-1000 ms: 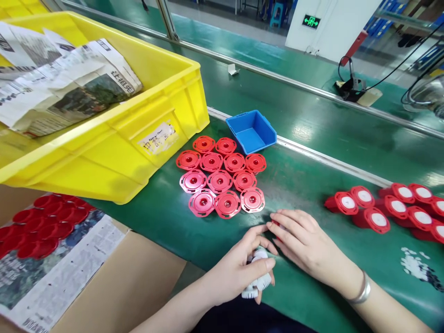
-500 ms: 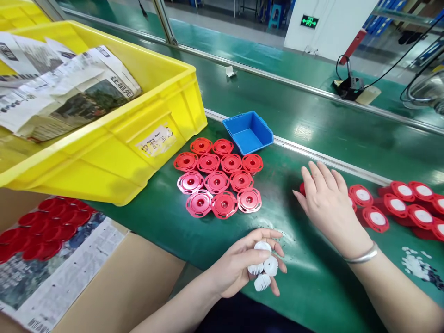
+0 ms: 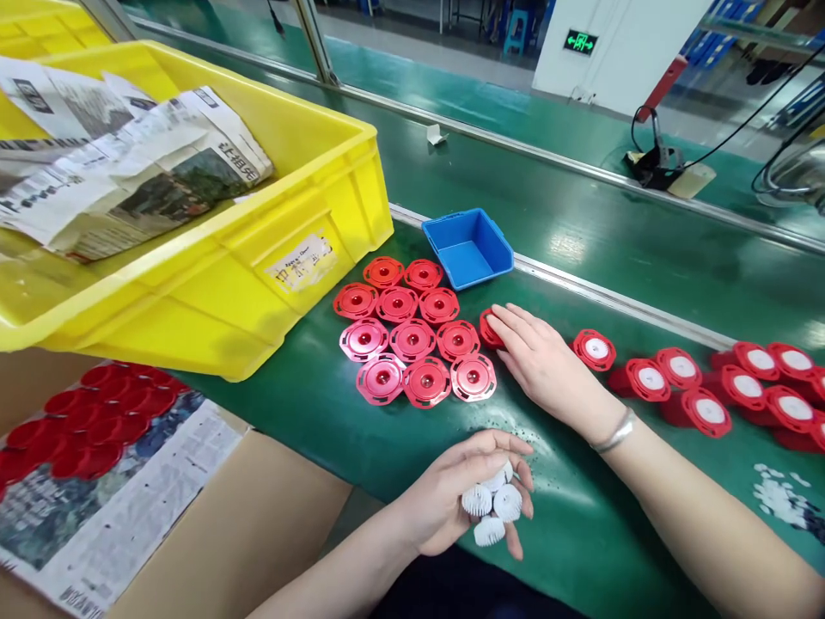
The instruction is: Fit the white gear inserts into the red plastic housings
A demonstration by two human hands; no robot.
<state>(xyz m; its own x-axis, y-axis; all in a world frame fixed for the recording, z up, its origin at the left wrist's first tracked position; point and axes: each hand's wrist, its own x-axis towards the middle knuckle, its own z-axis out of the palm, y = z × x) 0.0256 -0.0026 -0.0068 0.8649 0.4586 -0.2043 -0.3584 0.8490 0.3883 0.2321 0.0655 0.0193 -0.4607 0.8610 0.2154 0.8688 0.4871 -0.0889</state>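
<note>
Left hand (image 3: pixel 459 477) grips ridged white plastic discs (image 3: pixel 507 502); right hand (image 3: pixel 546 363) touches red plastic cylinder (image 3: pixel 488 333), closure unclear. White-centred cylinders (image 3: pixel 646 379) rightward look done; bare cylinders (image 3: pixel 412 340) leftward pending.

Ridged round white plastic pieces (image 3: pixel 508 503), four (variously tilted), clustered near centre; red plastic piece (image 3: pixel 491 330), partly hidden, farther away.
</note>
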